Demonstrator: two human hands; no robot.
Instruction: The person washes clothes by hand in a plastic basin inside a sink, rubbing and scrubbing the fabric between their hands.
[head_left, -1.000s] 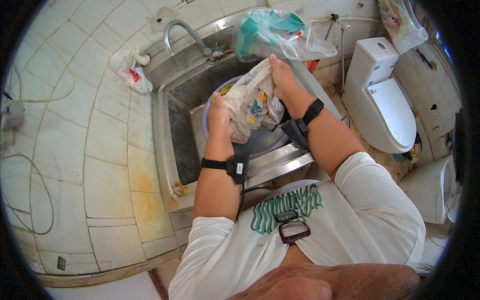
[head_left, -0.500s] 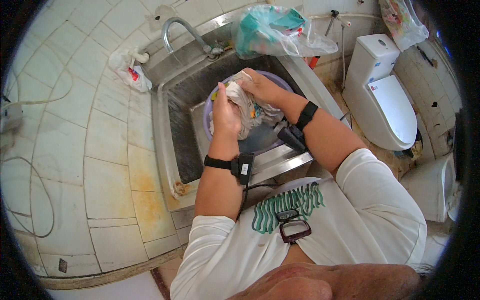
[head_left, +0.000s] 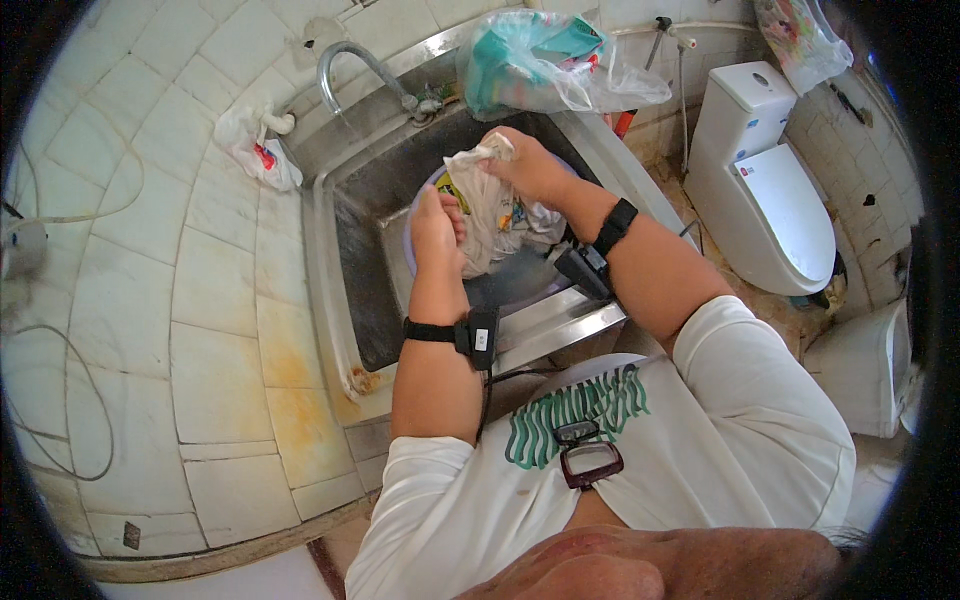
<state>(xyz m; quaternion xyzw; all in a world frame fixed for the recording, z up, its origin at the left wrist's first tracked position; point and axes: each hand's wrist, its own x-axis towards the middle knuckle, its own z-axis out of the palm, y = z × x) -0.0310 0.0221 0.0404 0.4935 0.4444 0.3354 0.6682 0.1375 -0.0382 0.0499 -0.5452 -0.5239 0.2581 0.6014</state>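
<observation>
A wet beige cloth [head_left: 487, 222] is bunched and stretched between my hands over a purple basin [head_left: 546, 294]. My right hand [head_left: 530, 170] is closed on its upper end, where a pale fold stands up past the fingers. On the left side, my left hand [head_left: 437, 230] has curled fingers against the edge of the cloth, and part of its grip is hidden. White fabric with coloured patches [head_left: 540, 224] lies in the basin under the cloth. Something yellow [head_left: 444, 186] shows just above my left fingers.
The basin stands in a steel sink [head_left: 345, 290] below a curved faucet [head_left: 345, 62]. On the sink's back edge lies a clear plastic bag [head_left: 545, 65] with green contents. A small white bag [head_left: 258, 150] hangs at the left. To the right are a toilet [head_left: 770, 190] and a white bin [head_left: 855, 375].
The right hand has drawn the cloth's upper end up slightly, apart from the left hand. My left hand has moved slightly left and lower, its fingers now curled.
</observation>
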